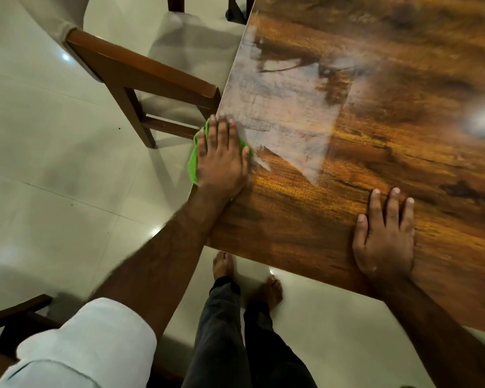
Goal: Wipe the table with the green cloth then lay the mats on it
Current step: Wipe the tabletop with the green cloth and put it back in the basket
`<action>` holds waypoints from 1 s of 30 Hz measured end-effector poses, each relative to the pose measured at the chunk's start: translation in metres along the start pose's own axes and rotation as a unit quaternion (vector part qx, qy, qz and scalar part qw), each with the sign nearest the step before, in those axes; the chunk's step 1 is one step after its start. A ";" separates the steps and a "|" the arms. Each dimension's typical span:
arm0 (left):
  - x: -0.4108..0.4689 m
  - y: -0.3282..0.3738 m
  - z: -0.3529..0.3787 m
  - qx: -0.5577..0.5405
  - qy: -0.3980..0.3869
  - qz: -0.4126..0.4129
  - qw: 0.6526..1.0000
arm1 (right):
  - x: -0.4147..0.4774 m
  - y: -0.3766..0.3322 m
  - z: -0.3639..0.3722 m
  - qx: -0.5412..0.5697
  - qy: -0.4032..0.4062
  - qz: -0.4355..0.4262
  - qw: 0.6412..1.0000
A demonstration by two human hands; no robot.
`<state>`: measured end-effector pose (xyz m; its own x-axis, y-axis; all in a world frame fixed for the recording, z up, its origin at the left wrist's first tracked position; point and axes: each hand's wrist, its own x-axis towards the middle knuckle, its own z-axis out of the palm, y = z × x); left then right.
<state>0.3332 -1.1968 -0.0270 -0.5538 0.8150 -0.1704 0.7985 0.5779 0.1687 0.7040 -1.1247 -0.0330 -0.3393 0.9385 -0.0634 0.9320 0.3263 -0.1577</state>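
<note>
The glossy brown wooden table (375, 113) fills the right of the head view. At its left edge lies the green cloth (193, 161), mostly covered by my left hand (221, 155), which presses flat on it with straight fingers. Part of the cloth hangs past the table edge. My right hand (384, 236) rests flat on the table near the front edge, fingers spread, holding nothing. A pale wet smear runs across the tabletop beyond the cloth. No mats are in view.
A wooden chair (140, 79) with a pale seat stands close to the table's left edge. Another chair part (14, 317) shows at lower left. My bare feet (247, 275) stand on the glossy tiled floor (53, 163) at the table's corner.
</note>
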 end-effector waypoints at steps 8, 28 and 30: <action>-0.123 -0.035 0.010 0.006 -0.046 0.109 0.993 | 0.000 -0.003 -0.003 0.009 -0.015 0.001 1.000; 0.036 0.090 0.012 0.038 -0.031 0.218 0.975 | 0.008 -0.005 -0.005 -0.026 -0.043 0.009 0.999; -0.017 0.091 0.018 0.039 -0.059 0.279 0.958 | 0.008 -0.006 -0.007 -0.030 -0.051 0.009 0.998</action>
<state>0.4196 -1.1582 -0.0259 -0.0095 0.9830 -0.1835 0.9802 0.0455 0.1925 0.6970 -1.1183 -0.0257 -0.3312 0.9289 -0.1658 0.9429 0.3191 -0.0960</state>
